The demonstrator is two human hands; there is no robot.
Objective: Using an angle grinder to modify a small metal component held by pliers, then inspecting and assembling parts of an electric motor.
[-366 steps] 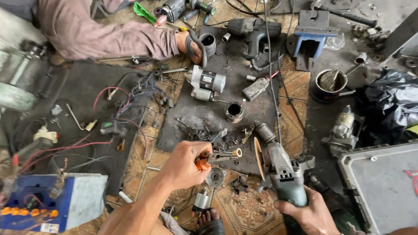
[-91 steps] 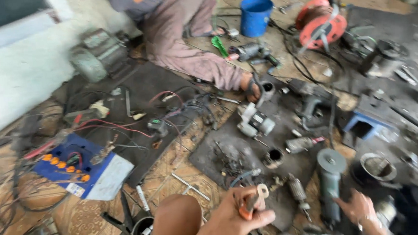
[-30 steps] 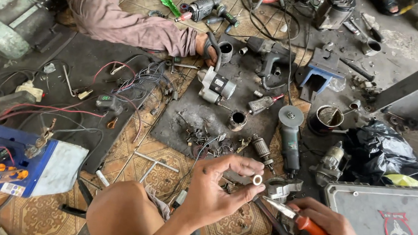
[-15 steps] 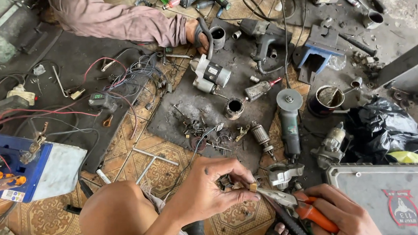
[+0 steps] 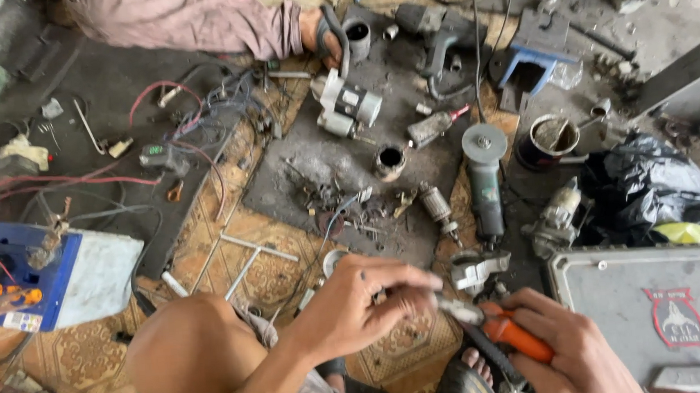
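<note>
The person sat on the floor (image 5: 231, 254) with one bare knee (image 5: 188, 347) raised, both hands low in front of it. The left hand (image 5: 366, 306) was curled shut, its fingertips pinched on a small metal part (image 5: 390, 295) that was too hidden to make out. The right hand (image 5: 570, 345) was clamped around the orange-handled pliers (image 5: 503, 333), whose metal nose met the left fingertips, so the two hands sat close together with the part between them.

Taking the grey angle grinder (image 5: 484, 179) as the marker: it lay on the floor just beyond the hands, disc end away from them. A small bracket (image 5: 478, 268) lay between it and the hands. To its left lay a dark mat (image 5: 348, 164) strewn with small parts (image 5: 342, 201), and to its right a black bag (image 5: 653, 187). A grey case (image 5: 662, 314) lay beside the right hand. Far beyond the grinder, another person's sleeve (image 5: 190, 19) and hand (image 5: 318, 34) rested near a small motor (image 5: 347, 102).
</note>
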